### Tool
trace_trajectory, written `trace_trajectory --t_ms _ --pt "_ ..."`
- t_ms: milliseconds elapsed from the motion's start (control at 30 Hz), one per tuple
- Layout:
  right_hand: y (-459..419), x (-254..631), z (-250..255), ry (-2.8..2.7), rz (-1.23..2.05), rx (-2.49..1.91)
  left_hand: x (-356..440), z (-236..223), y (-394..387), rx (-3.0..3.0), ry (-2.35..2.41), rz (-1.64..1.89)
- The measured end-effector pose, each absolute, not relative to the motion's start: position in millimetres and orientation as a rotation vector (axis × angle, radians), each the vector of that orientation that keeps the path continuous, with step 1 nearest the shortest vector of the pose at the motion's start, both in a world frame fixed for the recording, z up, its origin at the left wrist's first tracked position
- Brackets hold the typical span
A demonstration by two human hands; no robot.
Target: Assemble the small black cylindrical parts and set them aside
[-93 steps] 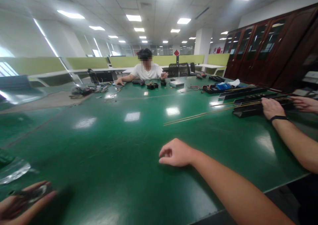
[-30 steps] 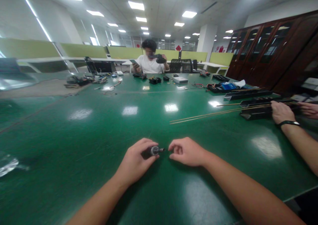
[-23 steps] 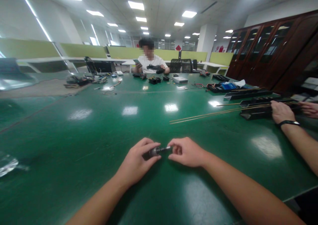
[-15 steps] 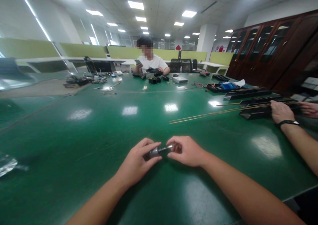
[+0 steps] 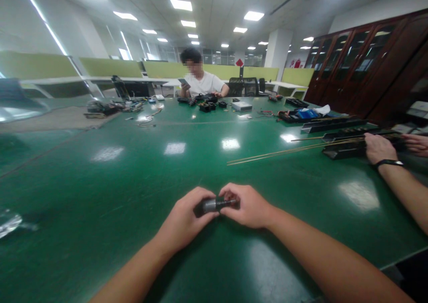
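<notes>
Between the thumb and fingers of my left hand [image 5: 185, 214] lies a small cylindrical metal part [image 5: 210, 205], grey with a dark end, held roughly level just above the table. A narrower dark collar and thin shaft stick out of its right end. My right hand [image 5: 250, 206] is curled around that shaft end, thumb and fingertips at the collar. The two hands nearly touch. The part's left end is partly hidden in my left palm, and its exact kind is too blurred to tell.
Thin brass-coloured rods [image 5: 267, 156] reach across the green table [image 5: 110, 178] from black channels [image 5: 344, 149] at right, where another person's hand [image 5: 379, 149] works. Across the table sits a person with a phone [image 5: 183, 83]. Clear plastic [image 5: 10, 223] lies far left.
My right hand has moved left, closing around the shaft end near the collar. My left hand keeps hold of the part. The person opposite has shifted slightly.
</notes>
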State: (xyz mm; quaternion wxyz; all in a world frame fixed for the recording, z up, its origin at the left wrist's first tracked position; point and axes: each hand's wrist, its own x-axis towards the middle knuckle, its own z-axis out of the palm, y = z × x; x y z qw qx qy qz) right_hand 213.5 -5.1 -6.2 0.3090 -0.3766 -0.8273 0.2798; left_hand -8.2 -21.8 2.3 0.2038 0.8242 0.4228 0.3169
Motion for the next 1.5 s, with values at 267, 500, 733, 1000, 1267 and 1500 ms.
trace_trajectory --t_ms 267,500,733,1000,1267,1500 --pt "-5.6 213.5 -6.2 -2.216 0.723 -0.961 -6.5 5.6 -24.7 2.311 1.13 0.886" --pt "-6.0 212.4 -5.6 -2.232 0.669 -0.889 -4.4 6.3 -25.6 2.313 1.117 0.905" --pt "-4.1 213.1 -8.7 -2.241 0.617 -0.877 -3.1 2.7 -26.5 2.308 1.149 0.943" --pt "-2.1 214.5 -8.5 -2.252 0.607 -0.921 -5.0 0.6 -24.3 2.298 1.198 0.967" --pt "-1.6 216.3 -8.1 -2.264 0.593 -0.918 -5.6 1.6 -26.4 2.288 1.197 0.957" --pt "-1.3 219.7 -6.5 -2.255 0.635 -0.96 -7.7 2.8 -24.2 2.293 1.206 0.962"
